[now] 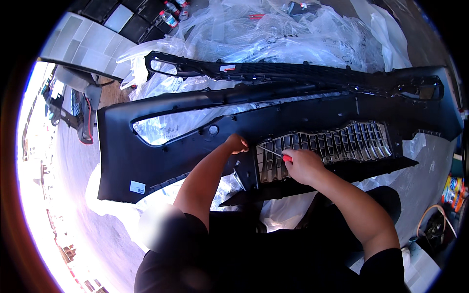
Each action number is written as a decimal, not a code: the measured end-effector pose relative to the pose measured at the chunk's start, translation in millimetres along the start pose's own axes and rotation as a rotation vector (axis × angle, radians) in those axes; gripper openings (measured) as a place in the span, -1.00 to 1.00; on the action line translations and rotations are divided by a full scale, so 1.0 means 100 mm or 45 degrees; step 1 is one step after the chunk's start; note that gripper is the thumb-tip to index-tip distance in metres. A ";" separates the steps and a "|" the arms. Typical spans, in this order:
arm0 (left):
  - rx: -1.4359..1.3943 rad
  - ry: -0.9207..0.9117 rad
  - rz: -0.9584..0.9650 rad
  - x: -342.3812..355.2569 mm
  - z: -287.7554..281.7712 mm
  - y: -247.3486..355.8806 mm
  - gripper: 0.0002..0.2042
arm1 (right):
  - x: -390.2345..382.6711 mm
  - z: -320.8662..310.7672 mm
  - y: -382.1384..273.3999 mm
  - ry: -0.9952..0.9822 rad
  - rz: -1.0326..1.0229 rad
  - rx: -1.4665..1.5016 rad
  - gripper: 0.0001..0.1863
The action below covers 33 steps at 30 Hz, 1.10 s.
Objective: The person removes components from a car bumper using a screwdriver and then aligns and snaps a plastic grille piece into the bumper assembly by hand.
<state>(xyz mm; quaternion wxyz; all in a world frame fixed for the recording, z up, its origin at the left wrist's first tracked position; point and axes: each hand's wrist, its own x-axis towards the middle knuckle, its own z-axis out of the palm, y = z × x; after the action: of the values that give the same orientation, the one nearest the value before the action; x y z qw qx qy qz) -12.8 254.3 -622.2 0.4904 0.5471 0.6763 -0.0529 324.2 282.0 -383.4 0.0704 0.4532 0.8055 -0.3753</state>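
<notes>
A large black car bumper cover (117, 141) lies in front of me with its inner side up. A silver-and-black grille (342, 141) is set into its near middle part. My right hand (305, 167) is closed around the red handle of a screwdriver (272, 151), whose thin shaft points left to the grille's left end. Close to that tip, my left hand (238, 144) is curled against the bumper beside the grille's edge. Its fingers are closed, and what they pinch is hidden.
A long black trim piece (293, 73) lies across the bumper's far side. Crumpled clear plastic sheeting (273, 34) spreads behind and beneath. Several bottles (169, 18) stand at the far left, near dark boxes (134, 24). A colourful bag (453, 191) sits at the right.
</notes>
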 end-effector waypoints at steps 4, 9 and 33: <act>0.029 0.008 0.035 -0.01 0.03 -0.03 -0.71 | 0.03 0.01 -0.15 -0.023 -0.022 -0.006 -0.70; 0.004 0.085 0.126 -0.06 0.05 -0.04 -0.74 | 0.02 0.03 -0.34 0.051 -0.129 -0.040 -0.72; 0.852 0.054 0.586 0.42 0.39 -0.57 -0.78 | 0.48 0.21 -1.07 -0.063 -0.436 -0.589 -0.74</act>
<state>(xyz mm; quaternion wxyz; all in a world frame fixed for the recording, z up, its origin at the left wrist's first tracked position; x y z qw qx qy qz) -30.8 236.8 -699.2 0.2704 0.8145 0.4917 -0.1475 207.7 268.1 -362.1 0.1270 0.2733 0.9325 -0.1990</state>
